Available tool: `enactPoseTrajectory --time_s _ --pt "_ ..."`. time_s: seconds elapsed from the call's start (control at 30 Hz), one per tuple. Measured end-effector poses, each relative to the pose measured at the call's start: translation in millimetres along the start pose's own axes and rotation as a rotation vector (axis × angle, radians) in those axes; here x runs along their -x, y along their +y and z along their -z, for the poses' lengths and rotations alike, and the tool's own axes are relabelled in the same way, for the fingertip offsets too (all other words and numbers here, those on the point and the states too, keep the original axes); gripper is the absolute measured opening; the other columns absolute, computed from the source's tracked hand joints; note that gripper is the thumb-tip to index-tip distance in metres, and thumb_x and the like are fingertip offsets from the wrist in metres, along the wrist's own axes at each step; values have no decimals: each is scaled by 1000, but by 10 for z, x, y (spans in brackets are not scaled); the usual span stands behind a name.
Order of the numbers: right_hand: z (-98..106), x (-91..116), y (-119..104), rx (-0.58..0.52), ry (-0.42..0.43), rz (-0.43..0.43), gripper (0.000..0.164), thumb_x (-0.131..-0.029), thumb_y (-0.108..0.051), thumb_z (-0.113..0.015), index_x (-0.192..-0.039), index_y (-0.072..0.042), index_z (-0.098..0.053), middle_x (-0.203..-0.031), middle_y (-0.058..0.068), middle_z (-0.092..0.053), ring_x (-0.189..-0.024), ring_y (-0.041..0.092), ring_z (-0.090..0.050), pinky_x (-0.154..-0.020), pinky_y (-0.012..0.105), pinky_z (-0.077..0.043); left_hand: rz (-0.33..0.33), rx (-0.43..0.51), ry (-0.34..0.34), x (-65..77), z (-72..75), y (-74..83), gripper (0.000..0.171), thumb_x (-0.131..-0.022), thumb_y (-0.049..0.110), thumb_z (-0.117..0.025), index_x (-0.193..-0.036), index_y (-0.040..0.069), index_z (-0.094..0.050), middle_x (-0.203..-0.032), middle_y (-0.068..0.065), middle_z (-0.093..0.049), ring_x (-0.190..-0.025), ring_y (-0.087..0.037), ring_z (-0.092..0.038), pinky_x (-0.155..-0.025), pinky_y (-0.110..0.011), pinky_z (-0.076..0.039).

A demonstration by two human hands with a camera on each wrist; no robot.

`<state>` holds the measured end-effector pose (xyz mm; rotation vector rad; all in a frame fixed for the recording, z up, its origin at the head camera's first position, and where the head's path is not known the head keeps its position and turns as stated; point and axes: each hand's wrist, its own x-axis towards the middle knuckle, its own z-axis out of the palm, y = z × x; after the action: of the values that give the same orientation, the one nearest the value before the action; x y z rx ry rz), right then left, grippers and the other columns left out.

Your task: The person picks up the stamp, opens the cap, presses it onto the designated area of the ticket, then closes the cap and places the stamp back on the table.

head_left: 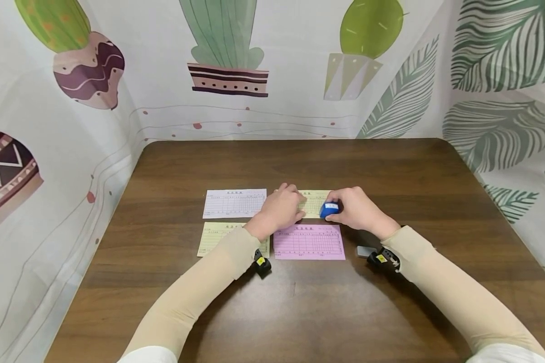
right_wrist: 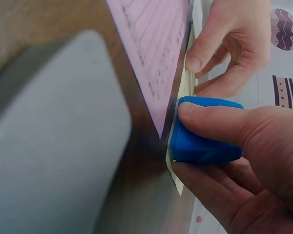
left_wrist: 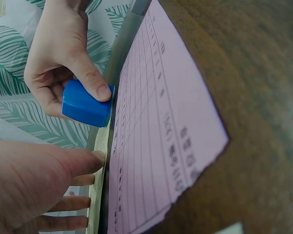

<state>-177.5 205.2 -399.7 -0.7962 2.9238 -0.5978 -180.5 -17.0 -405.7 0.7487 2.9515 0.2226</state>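
Observation:
My right hand (head_left: 356, 207) pinches a blue stamp (head_left: 329, 209) between thumb and fingers, at the right end of the far yellow slip (head_left: 315, 193). In the right wrist view the stamp's (right_wrist: 205, 131) flat base stands right at the paper. My left hand (head_left: 282, 207) rests on the same slip's left part, with its fingers and thumb spread and their tips on the paper. Nearer me lies a pink slip (head_left: 309, 243); in the left wrist view the pink slip (left_wrist: 151, 112) shows printed lines and a torn short edge.
A white slip (head_left: 233, 202) lies at the far left, with another yellow slip (head_left: 213, 239) below it, partly under my left forearm. A small grey flat block (head_left: 365, 251) sits beside my right wrist. A patterned cloth (head_left: 300, 116) hangs behind the brown table (head_left: 295, 312).

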Motion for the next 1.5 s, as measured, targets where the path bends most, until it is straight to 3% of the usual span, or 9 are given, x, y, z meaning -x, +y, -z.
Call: enactPoseTrajectory --time_s 0.6,0.77,0.93,1.23,1.5 --pt "-5 -30 17 0 6 -4 30 -72 -26 -90 -96 -14 -76 -92 4 -78 -80 16 -69 -80 40 -63 -8 -7 39 -10 -36 -17 40 -92 40 -69 -129 24 -68 -130 -1 -64 -119 -21 -56 -101 -38 -55" --pt "-52 12 37 -23 -4 -19 33 -74 -27 -88 -102 -13 -76 -98 6 -78 -84 17 -69 -83 40 -63 0 5 28 -4 -70 -14 41 -91 41 -68 -129 24 -68 -131 0 -64 -123 -21 -56 -103 -39 -54" --pt "-80 51 72 -28 28 0 32 -76 -27 -87 -102 -14 -74 -95 3 -76 -77 14 -63 -76 36 -63 -13 12 36 -14 -63 -10 41 -91 40 -69 -129 23 -68 -131 0 -64 -128 -20 -56 -113 -39 -47" --pt "-6 39 16 -19 27 28 31 -77 -25 -86 -104 -13 -74 -98 4 -77 -80 15 -68 -81 40 -63 -6 13 31 -15 1 -15 41 -91 39 -69 -129 24 -68 -131 1 -64 -129 -19 -55 -114 -37 -46" --pt "97 21 55 -37 82 38 32 -76 -25 -87 -103 -12 -73 -92 5 -76 -75 15 -65 -73 36 -62 -10 -1 23 -21 -18 -7 42 -92 40 -68 -130 24 -67 -133 0 -63 -133 -20 -53 -118 -39 -41"
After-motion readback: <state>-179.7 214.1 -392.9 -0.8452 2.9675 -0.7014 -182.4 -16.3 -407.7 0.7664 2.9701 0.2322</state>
